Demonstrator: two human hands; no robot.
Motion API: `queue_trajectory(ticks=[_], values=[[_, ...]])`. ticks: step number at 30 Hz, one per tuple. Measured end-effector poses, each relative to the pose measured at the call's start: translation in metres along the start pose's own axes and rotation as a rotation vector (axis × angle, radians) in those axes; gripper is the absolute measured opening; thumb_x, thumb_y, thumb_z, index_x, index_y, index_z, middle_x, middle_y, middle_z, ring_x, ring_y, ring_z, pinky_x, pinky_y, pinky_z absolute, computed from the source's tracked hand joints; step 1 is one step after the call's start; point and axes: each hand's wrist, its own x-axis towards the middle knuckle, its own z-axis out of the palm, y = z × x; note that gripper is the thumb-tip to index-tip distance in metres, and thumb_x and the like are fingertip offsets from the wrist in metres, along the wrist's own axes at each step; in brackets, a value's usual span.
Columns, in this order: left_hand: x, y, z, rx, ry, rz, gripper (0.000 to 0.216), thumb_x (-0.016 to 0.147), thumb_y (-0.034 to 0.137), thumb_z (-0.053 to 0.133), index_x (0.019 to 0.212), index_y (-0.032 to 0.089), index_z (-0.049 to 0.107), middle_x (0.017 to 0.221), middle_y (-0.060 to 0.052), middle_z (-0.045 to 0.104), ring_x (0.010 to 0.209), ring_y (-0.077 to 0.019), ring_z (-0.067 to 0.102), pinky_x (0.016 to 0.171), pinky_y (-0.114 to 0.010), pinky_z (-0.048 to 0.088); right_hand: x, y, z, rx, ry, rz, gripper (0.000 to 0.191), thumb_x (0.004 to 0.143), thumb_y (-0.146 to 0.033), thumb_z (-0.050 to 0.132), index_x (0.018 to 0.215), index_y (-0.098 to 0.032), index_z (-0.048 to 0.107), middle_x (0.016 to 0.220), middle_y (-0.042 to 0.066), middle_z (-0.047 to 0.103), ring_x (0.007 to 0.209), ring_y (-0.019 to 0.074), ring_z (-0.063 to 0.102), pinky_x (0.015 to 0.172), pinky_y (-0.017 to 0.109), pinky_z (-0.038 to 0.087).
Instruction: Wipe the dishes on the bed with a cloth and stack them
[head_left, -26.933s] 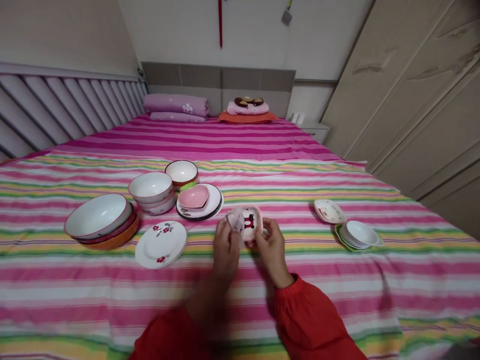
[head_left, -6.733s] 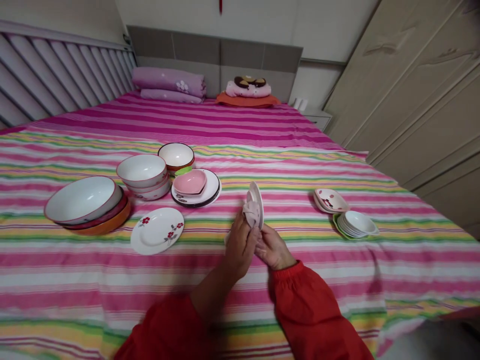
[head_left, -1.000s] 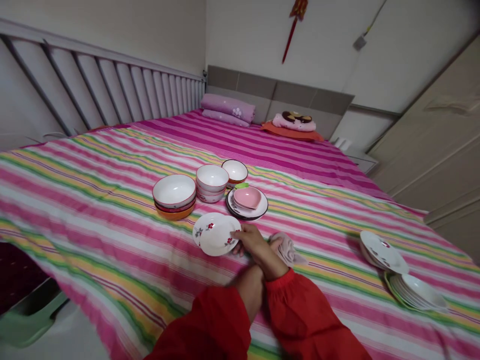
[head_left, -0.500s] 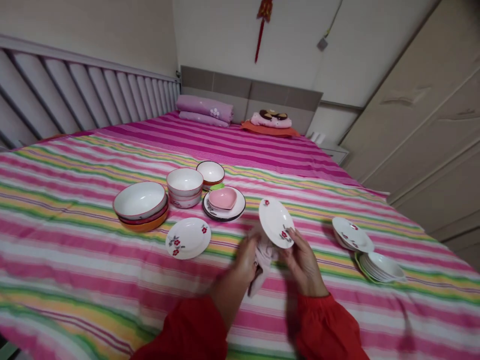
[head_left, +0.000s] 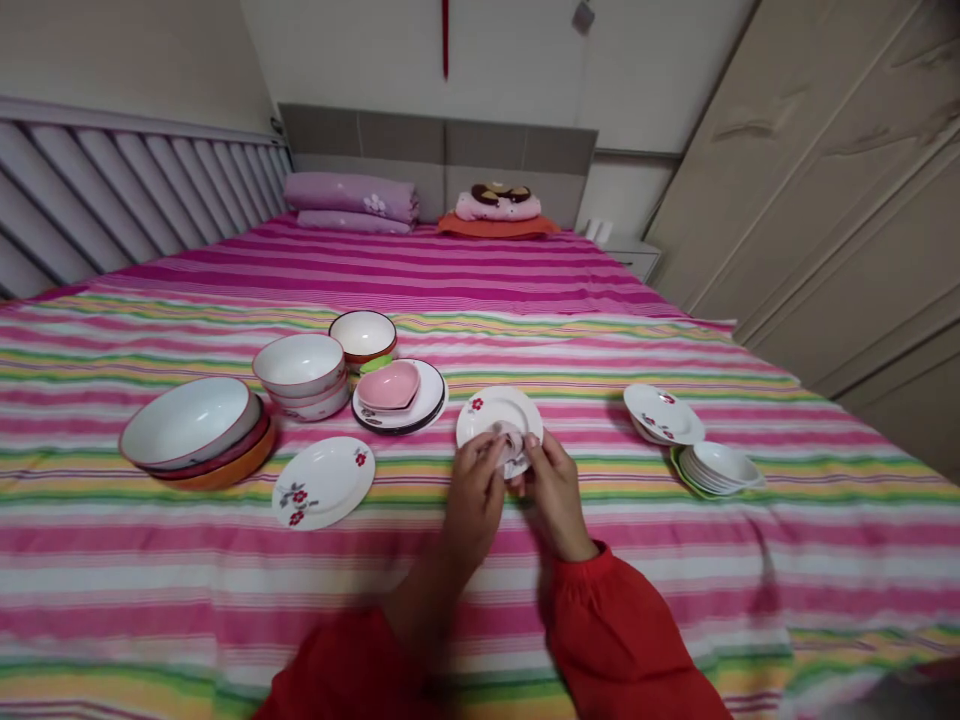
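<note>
My right hand grips the near right edge of a white plate with red flowers, thumb on its upper face. Pressed to the middle of that plate is a pale cloth, pinched in the closed fingers of my left hand. The cloth is mostly hidden by the fingers. Left of my hands, another flowered plate lies flat on the striped sheet. Just beyond it, a pink heart-shaped dish rests on dark-rimmed plates.
At the left are stacked large bowls, red-rimmed bowls and dark-rimmed bowls. To the right stand flowered dishes and a stack of small white dishes. Folded bedding lies by the headboard.
My left hand has brought the cloth from below the plate onto its upper face. The plate is now turned flatter. The view has shifted, so the dishes appear further left.
</note>
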Motion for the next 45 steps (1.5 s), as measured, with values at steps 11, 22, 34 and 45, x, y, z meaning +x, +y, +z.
queue_trajectory(ticks=[11, 22, 34, 45], values=[[0.011, -0.009, -0.010, 0.480, -0.038, -0.096, 0.043, 0.091, 0.018, 0.034, 0.131, 0.017, 0.048, 0.136, -0.013, 0.051, 0.126, -0.0250, 0.043, 0.104, -0.044, 0.032, -0.011, -0.007, 0.004, -0.053, -0.116, 0.035, 0.038, 0.077, -0.056, 0.063, 0.083, -0.019, 0.063, 0.047, -0.005, 0.053, 0.035, 0.0094, 0.042, 0.034, 0.022, 0.029], [0.001, 0.002, 0.002, 0.132, -0.198, 0.209, 0.047, 0.093, 0.021, 0.029, 0.139, 0.015, 0.037, 0.138, -0.016, 0.046, 0.131, -0.0235, 0.038, 0.108, -0.044, 0.032, -0.003, -0.003, -0.006, -0.111, -0.076, -0.009, 0.040, 0.079, -0.059, 0.060, 0.068, -0.020, 0.057, 0.046, -0.006, 0.048, 0.039, 0.0093, 0.041, 0.038, 0.021, 0.031], [0.007, -0.025, -0.005, 0.221, -0.045, -0.039, 0.047, 0.094, 0.023, 0.028, 0.138, 0.008, 0.039, 0.143, -0.019, 0.041, 0.137, -0.0264, 0.031, 0.112, -0.051, 0.026, -0.010, -0.005, -0.001, -0.131, -0.123, -0.015, 0.038, 0.081, -0.057, 0.058, 0.075, -0.020, 0.061, 0.047, -0.005, 0.051, 0.037, 0.0092, 0.042, 0.037, 0.021, 0.032], [0.005, -0.001, -0.007, -0.008, -0.355, 0.139, 0.047, 0.094, 0.019, 0.029, 0.140, 0.019, 0.039, 0.143, -0.012, 0.045, 0.136, -0.0213, 0.036, 0.113, -0.047, 0.030, -0.004, 0.002, -0.005, -0.002, -0.043, 0.066, 0.039, 0.076, -0.057, 0.062, 0.068, -0.020, 0.056, 0.043, -0.007, 0.047, 0.035, 0.0085, 0.037, 0.035, 0.021, 0.027]])
